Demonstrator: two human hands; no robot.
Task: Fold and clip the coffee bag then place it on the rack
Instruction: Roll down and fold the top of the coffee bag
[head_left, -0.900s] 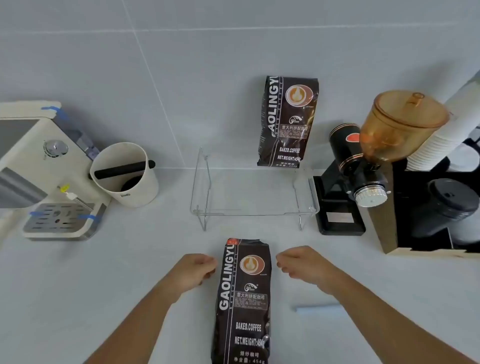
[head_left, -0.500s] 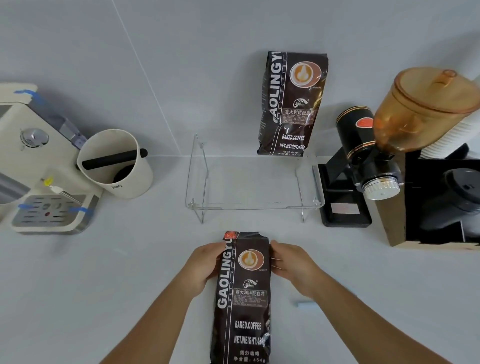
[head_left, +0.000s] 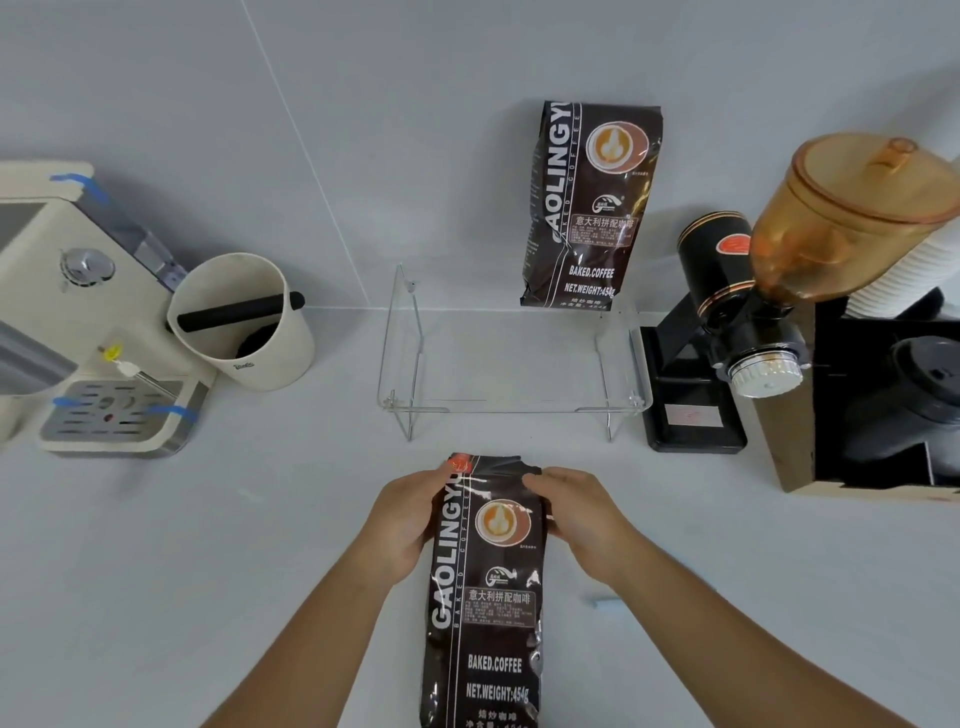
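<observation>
A dark brown coffee bag (head_left: 483, 597) lies flat on the white counter in front of me, its open top pointing away. My left hand (head_left: 402, 519) grips the bag's upper left edge and my right hand (head_left: 576, 514) grips its upper right edge. The top rim is slightly crumpled between them. A clear acrylic rack (head_left: 514, 405) stands just beyond the bag. A pale blue clip (head_left: 605, 603) lies on the counter under my right forearm, mostly hidden.
A second coffee bag (head_left: 587, 208) stands on the rack's back right, leaning on the wall. A cream knock box (head_left: 244, 322) and espresso machine (head_left: 78, 322) sit at left. A black grinder (head_left: 727, 332) with amber hopper and a wooden box (head_left: 883, 415) stand at right.
Both hands moved in from beside the bag and took hold of its top edges. The view shifted slightly.
</observation>
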